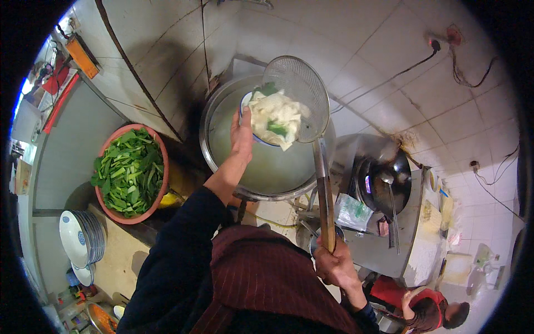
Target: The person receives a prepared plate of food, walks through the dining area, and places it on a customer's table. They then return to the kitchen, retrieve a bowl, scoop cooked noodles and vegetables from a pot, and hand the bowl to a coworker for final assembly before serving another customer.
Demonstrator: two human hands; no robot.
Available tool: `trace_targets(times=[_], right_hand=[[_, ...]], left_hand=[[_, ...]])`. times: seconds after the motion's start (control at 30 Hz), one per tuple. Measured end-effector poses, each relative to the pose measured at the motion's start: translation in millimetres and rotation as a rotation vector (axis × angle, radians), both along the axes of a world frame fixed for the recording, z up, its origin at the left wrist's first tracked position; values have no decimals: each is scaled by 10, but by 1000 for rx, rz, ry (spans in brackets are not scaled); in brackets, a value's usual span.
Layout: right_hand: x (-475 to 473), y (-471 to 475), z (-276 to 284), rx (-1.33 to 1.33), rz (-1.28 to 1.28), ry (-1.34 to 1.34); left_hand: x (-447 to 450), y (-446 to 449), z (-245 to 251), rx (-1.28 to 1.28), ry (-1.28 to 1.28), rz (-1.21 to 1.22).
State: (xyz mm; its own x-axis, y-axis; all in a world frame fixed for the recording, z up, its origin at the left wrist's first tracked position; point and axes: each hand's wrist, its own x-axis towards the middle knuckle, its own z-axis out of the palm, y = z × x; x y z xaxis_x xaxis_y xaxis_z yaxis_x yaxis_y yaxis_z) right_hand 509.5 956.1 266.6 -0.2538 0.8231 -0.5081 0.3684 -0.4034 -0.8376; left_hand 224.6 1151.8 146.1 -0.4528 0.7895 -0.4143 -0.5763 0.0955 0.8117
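My left hand point(243, 135) grips the side of a blue-rimmed white bowl point(247, 99), its thumb at the rim. Wide pale noodles or dumpling wrappers point(275, 110) and some green leaves fill the bowl. Against the bowl's right side tilts a wire-mesh strainer point(298, 79). My right hand point(336, 261) is closed around the end of the strainer's wooden handle point(325, 208). Both bowl and strainer are above a large round metal pot point(267, 175) of cloudy liquid.
A pink basin point(166, 175) of cut leafy greens stands left of the pot, stacked plates point(75, 238) below it. On the right are a black wok point(402, 179) with a ladle point(387, 179) and a plastic bag point(352, 211). Another person point(425, 307) is at lower right.
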Motion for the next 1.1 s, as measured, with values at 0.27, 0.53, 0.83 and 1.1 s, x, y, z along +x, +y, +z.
trace_targets(times=[0.27, 0.53, 0.83, 1.1], right_hand=[[157, -71, 246, -138, -67, 21], [470, 561, -476, 364, 51, -413], [-86, 1960, -1901, -686, 0, -19], [-533, 761, -1644, -584, -432, 803]], left_hand=[[-423, -122, -485, 143, -157, -49], [-825, -349, -395, 252, -248, -8], [-1301, -1065, 133, 282, -262, 53], [-1278, -1683, 367, 313, -259, 45]])
